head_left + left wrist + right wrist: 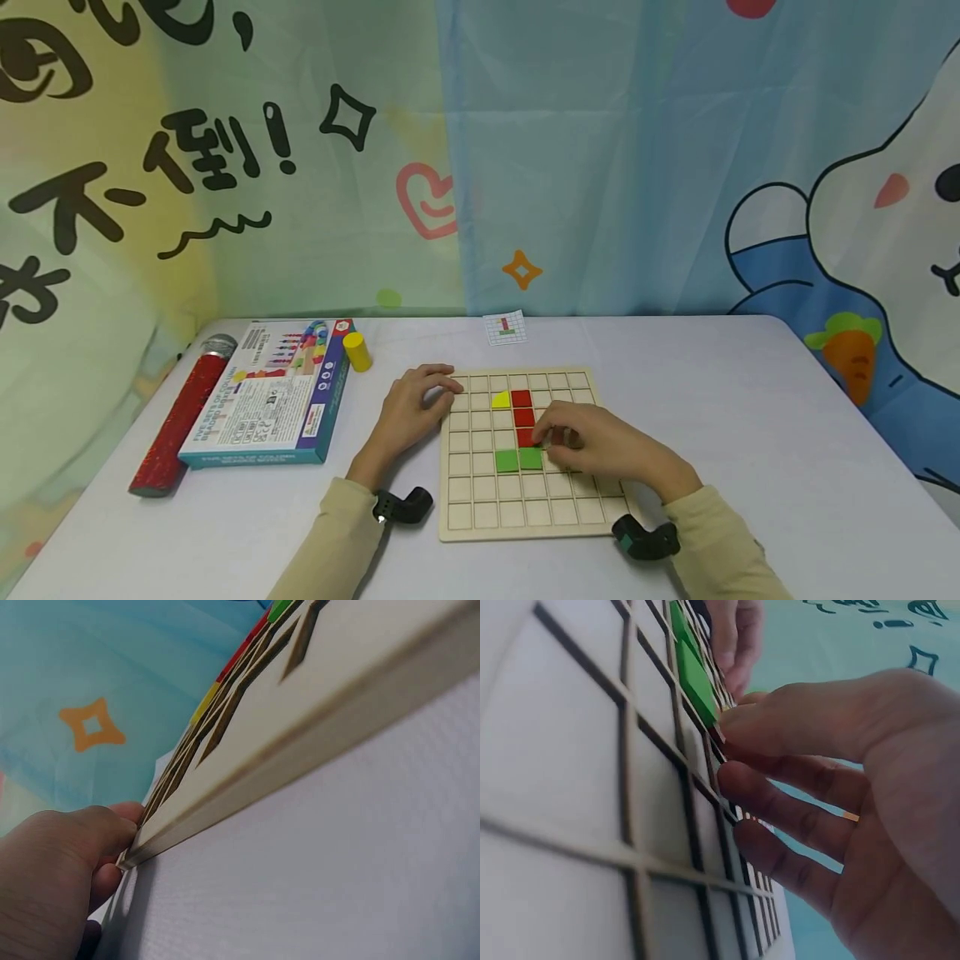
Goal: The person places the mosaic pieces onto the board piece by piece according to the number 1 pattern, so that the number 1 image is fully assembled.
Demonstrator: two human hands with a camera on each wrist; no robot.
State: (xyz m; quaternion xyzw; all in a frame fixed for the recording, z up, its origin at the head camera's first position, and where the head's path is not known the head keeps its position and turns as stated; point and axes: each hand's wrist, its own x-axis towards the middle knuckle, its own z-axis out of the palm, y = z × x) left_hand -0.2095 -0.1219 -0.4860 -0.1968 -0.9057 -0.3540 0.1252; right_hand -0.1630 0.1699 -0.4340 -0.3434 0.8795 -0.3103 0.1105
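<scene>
A wooden grid board [487, 514] lies on the table. My left hand [412, 408] holds its far left corner, with fingers on both sides of that corner in the left wrist view. Red square tiles [522, 415] stand in a column on the board. A yellow piece [500, 401] sits left of the top one, and two green square tiles [519, 460] form a row below. My right hand [600, 442] has its thumb and forefinger at the lowest red tile and appears to pinch it. The right wrist view shows the other fingers loosely bent beside the grid.
Beyond the board lies a small card [505, 327] with a red and green grid pattern. On the left are a flat box [262, 400], a red tube [180, 425] with a silvery end and a yellow cylinder [357, 352]. A printed curtain [562, 167] hangs behind the table.
</scene>
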